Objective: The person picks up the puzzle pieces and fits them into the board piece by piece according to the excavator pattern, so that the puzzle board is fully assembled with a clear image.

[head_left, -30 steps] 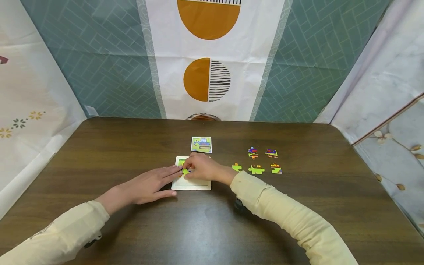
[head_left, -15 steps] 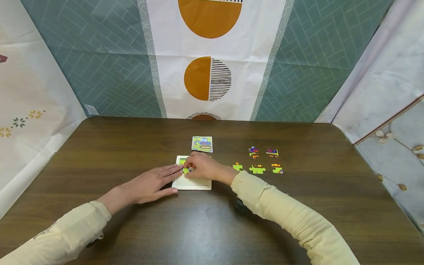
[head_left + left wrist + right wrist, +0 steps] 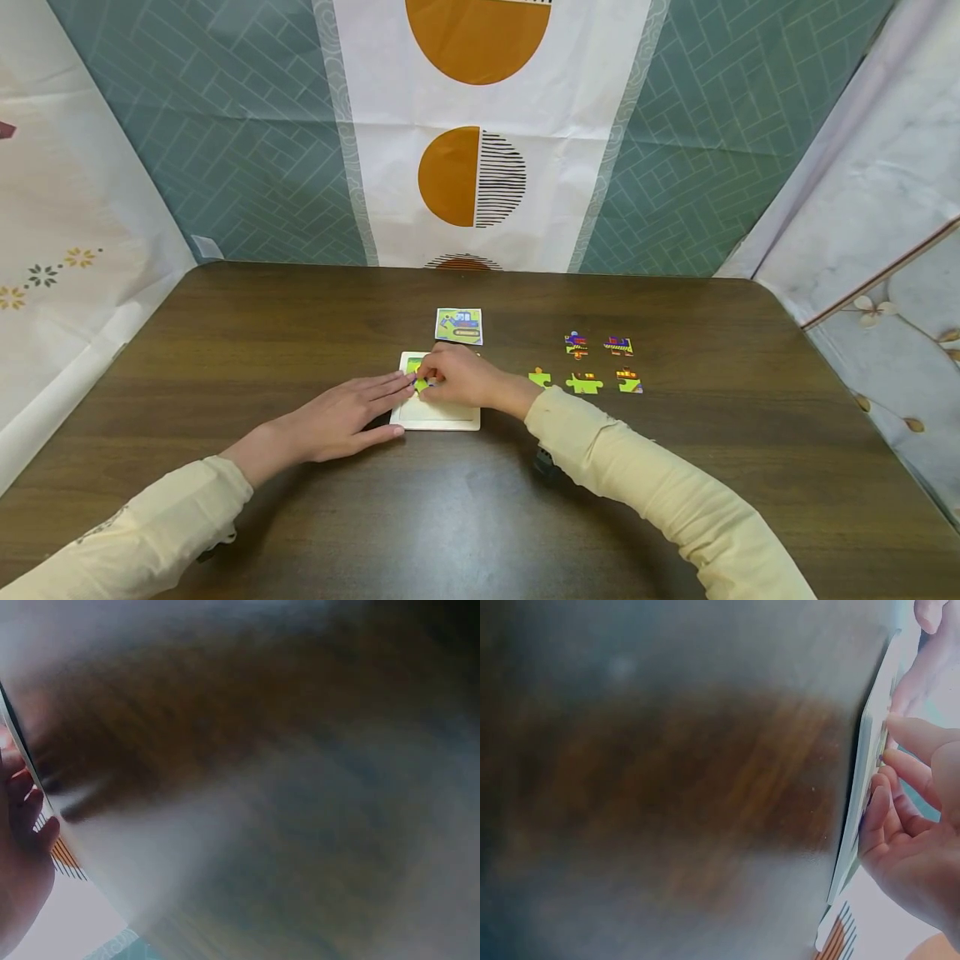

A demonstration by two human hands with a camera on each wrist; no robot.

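Note:
A small white puzzle tray (image 3: 438, 421) lies on the table, with some green puzzle surface showing at its upper left. Bent over the tray, my right hand (image 3: 468, 379) pinches a green jigsaw piece (image 3: 422, 385) between thumb and fingertips. Those fingers partly hide the piece and the tray's right half. My left hand (image 3: 341, 419) lies over the tray's left edge with straight fingers, its fingertips touching near the piece. In the right wrist view, the right hand (image 3: 911, 802) is at the tray's surface; the left wrist view is mostly blurred tabletop.
A picture card of an excavator (image 3: 459, 326) lies just behind the tray. To the right are several loose jigsaw pieces in two rows, among them a blue-and-red piece (image 3: 576, 344) and a green piece (image 3: 583, 383). Patterned cloth (image 3: 465, 175) hangs behind the brown table (image 3: 300, 317).
Both hands stay at the tray, the right still pinching the piece near the left fingertips. The piece shifts only very slightly, and the head view moves a little.

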